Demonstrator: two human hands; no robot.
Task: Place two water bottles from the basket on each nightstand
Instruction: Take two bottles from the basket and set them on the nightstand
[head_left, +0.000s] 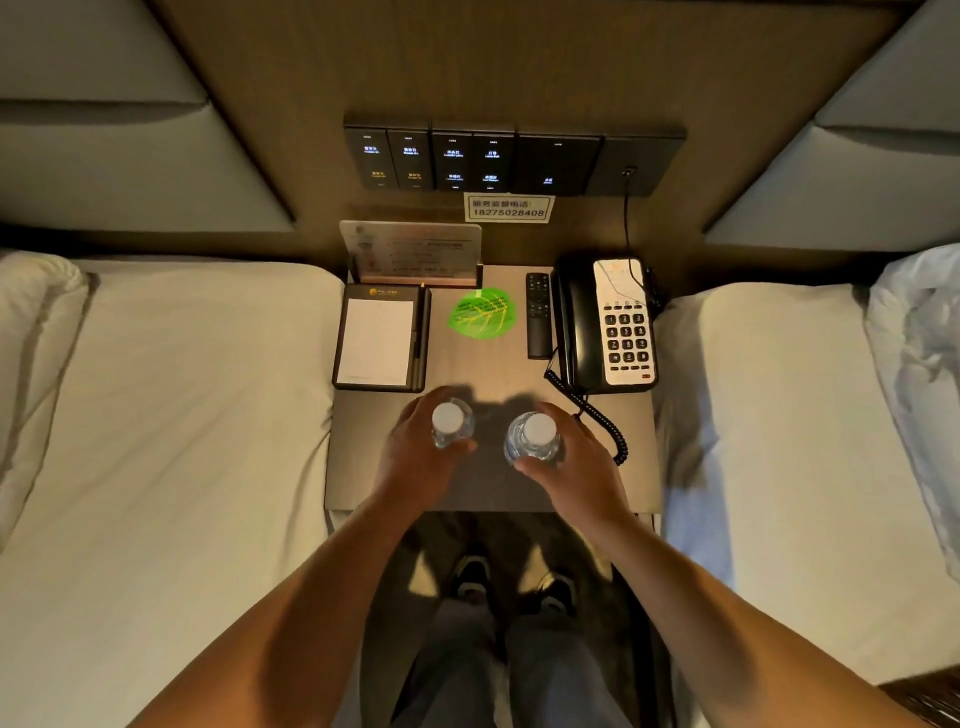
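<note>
1. While both forearms are reaching out from the near edge of the view, the person is standing between two beds, shoes and trouser legs showing on the dark floor below.
2. Left hand (415, 457) is wrapping around the left bottle (451, 423) from its left side, fingers curling round the body; white cap is pointing up, bottle standing upright.
3. Right hand (576, 462) is gripping the right bottle (535, 439) the same way from its right side. Both bottles are sitting near the front middle of the nightstand (488, 483), close together but apart.
4. Judgement: this nightstand is getting its pair now. Whether the bases are resting on the top or hanging just above it, I cannot tell. Letting go is what is left here. Basket and any other nightstand are lying out of view, so the rest of the count is unknown.
5. Crowding the bottles: a coiled phone cord (597, 415) is trailing just beside the right hand and could be snagging on withdrawal; a notepad holder (379, 338) is lying just behind the left bottle.
6. Further back: a green leaf-shaped card (482, 313), a remote (538, 314) and a black telephone (605, 325) are taking up the middle and right.
7. Farthest: an upright sign card (410, 254) is standing at the wall, with a switch panel (498, 161) glowing above.
</note>
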